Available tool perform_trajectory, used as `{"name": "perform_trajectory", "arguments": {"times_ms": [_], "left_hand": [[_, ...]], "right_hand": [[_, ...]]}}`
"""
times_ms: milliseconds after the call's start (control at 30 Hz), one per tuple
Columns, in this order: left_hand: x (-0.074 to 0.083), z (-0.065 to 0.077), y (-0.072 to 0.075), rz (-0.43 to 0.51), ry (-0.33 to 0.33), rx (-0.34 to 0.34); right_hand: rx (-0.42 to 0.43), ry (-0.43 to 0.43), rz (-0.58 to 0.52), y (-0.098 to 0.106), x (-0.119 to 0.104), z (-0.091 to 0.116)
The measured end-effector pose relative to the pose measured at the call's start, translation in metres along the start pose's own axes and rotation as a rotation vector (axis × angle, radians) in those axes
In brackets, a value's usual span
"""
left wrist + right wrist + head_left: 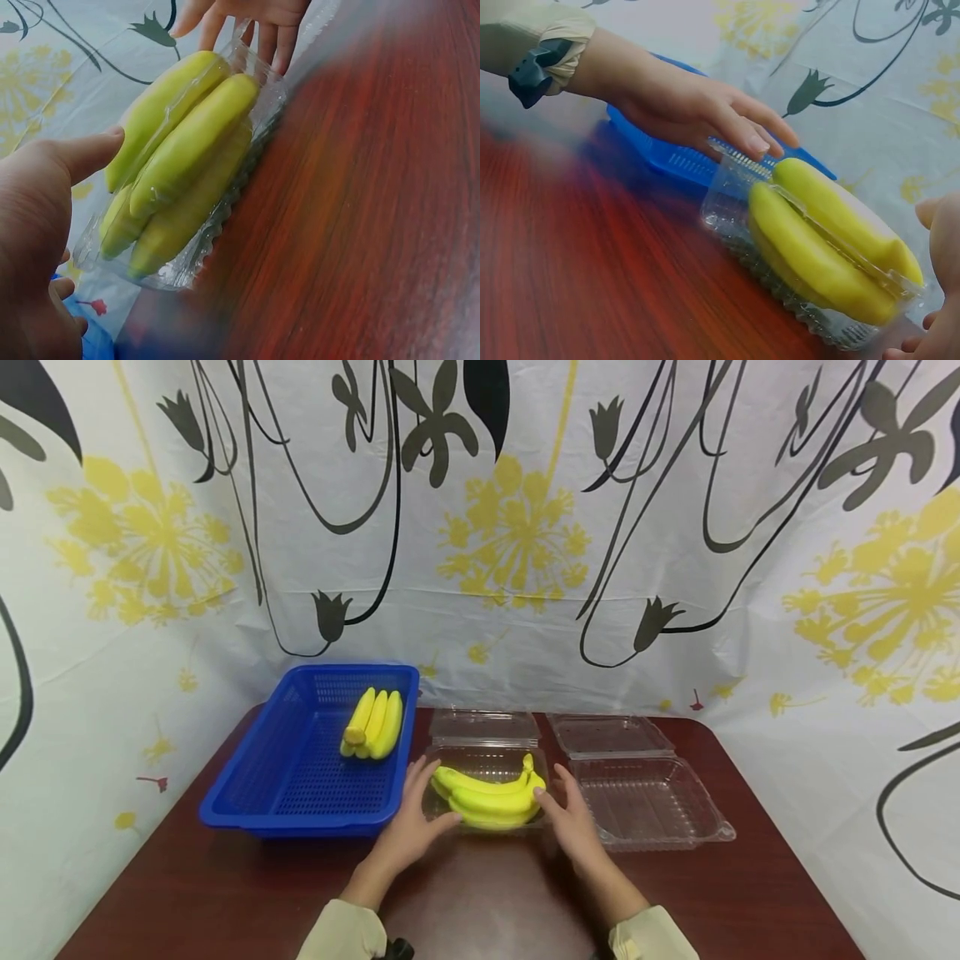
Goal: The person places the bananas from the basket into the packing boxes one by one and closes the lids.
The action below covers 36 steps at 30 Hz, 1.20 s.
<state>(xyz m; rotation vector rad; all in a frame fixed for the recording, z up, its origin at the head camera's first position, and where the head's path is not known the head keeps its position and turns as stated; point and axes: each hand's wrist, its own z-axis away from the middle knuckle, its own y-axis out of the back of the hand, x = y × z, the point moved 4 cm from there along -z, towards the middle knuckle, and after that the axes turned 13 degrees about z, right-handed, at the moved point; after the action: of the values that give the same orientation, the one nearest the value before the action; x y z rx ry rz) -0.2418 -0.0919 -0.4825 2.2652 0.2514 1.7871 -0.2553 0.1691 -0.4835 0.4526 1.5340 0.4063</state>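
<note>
Gently, with your left hand (408, 824) and right hand (573, 827) spread, settle the bananas (491, 803) flat within the box (483, 764) at lower centre.

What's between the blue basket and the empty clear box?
The other clear box, holding a bunch of bananas, with the left hand and right hand at its sides; the head view shows it.

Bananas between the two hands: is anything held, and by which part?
Nothing appears held: the left hand and right hand flank the bananas in the clear container, neither gripping.
</note>
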Motion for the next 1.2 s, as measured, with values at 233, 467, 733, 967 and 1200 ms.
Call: {"name": "perform_trajectory", "arguments": {"times_ms": [233, 467, 733, 967, 1200], "left_hand": [[-0.002, 0.002, 0.007, -0.015, 0.009, 0.05], [-0.01, 0.003, 0.012, -0.017, 0.047, 0.058], [-0.025, 0.012, 0.015, 0.123, 0.109, 0.045], [-0.036, 0.013, 0.015, 0.301, 0.078, 0.034], [-0.038, 0.015, 0.017, 0.349, 0.085, 0.022]], "right_hand": [[-0.003, -0.014, -0.008, 0.001, 0.001, -0.011], [-0.003, -0.06, -0.027, 0.003, -0.007, -0.024], [-0.011, -0.113, -0.187, 0.005, -0.014, -0.046], [-0.063, -0.127, -0.297, 0.004, -0.013, -0.071], [-0.109, -0.124, -0.356, -0.002, -0.01, -0.092]]}}
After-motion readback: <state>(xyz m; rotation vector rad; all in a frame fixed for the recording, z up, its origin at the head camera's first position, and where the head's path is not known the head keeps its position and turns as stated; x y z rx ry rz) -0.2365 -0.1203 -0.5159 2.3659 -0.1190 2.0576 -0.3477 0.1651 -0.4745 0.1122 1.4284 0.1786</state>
